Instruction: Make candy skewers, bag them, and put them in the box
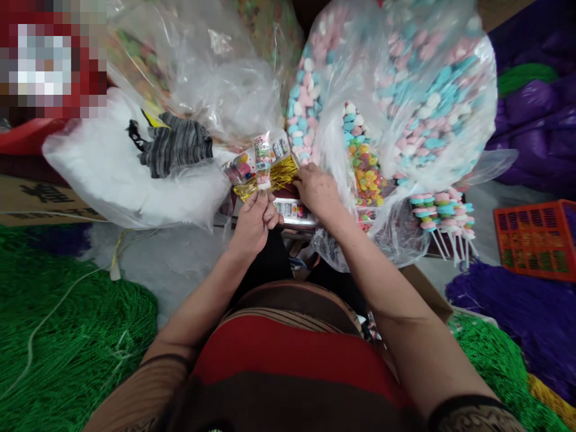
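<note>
My left hand (260, 217) pinches the gathered lower end of a small clear candy packet (262, 156), which stands upright with printed film and pink and white candy inside. Bent and close together, the fingers of my right hand (317, 189) are at the right end of a pile of gold twist ties (279, 173). Whatever lies under those fingertips is hidden. Printed plastic wrappers (291, 210) lie between the hands at the table edge. Behind the ties are more printed wrappers (242, 168), partly covered by the packet and the ties.
A large clear bag of pastel candy (432, 114) stands at the right, with colourful gummy candy (366, 171) at its near side. Candy skewers (443, 210) overhang the table's right end. Left are a white bag (135, 201) and striped glove (182, 146). Green cord (67, 318) and an orange crate (535, 240) flank me.
</note>
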The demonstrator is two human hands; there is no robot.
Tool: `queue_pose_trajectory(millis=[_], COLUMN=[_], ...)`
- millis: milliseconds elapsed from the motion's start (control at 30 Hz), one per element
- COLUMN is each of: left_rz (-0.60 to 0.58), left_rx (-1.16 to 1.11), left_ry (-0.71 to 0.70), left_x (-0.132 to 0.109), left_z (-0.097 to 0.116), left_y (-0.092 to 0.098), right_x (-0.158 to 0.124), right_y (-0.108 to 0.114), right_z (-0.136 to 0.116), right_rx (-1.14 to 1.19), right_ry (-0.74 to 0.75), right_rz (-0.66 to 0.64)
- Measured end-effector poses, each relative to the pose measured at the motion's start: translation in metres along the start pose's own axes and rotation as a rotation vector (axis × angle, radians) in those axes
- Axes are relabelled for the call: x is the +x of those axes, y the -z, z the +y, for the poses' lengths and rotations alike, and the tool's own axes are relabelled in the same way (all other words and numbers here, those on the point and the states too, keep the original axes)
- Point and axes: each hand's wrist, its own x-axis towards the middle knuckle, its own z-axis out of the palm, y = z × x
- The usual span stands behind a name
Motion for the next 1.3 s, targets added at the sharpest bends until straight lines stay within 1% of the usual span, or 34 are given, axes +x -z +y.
queue_pose_trajectory(millis=[133, 233, 367, 500, 600, 700, 800, 1067, 1300], left_rz=[-0.001, -0.002, -0.008, -0.006, -0.003, -0.024, -0.037, -0.007, -0.026], left_rx=[-0.009, -0.018, -0.015, -0.014, -0.015, -0.02, -0.027, -0.012, 0.013], left_ry=[-0.002, -0.008, 0.0, 0.017, 0.015, 0.005, -0.003, 0.021, 0.006], left_x=[0.001, 0.001, 0.002, 0.002, 0.002, 0.002, 0.001, -0.001, 0.0], left_z=[-0.001, -0.001, -0.001, 0.0, -0.001, -0.001, -0.001, 0.0, -0.004], left_y=[0.001, 0.002, 0.002, 0.002, 0.002, 0.003, 0.004, 0.001, 0.004], right_x=[0.007, 0.013, 0.014, 0.01, 0.007, 0.006, 0.003, -0.001, 0.003], right_y=[-0.007, -0.011, -0.013, -0.012, -0.013, -0.014, -0.015, -0.011, -0.012], right_z=[-0.002, 0.007, 0.019, 0.025, 0.025, 0.024, 0.023, 0.022, 0.021], right_rx=[0.012, 0.086, 0.279, 0.483, 0.595, 0.688, 0.726, 0.865, 0.906], right_ry=[-0.07, -0.047, -0.041, -0.051, -0.083, -0.119, -0.136, -0.202, -0.215], right_rz=[0.0, 0.018, 0.067, 0.123, 0.109, 0.089, 0.108, 0.111, 0.168])
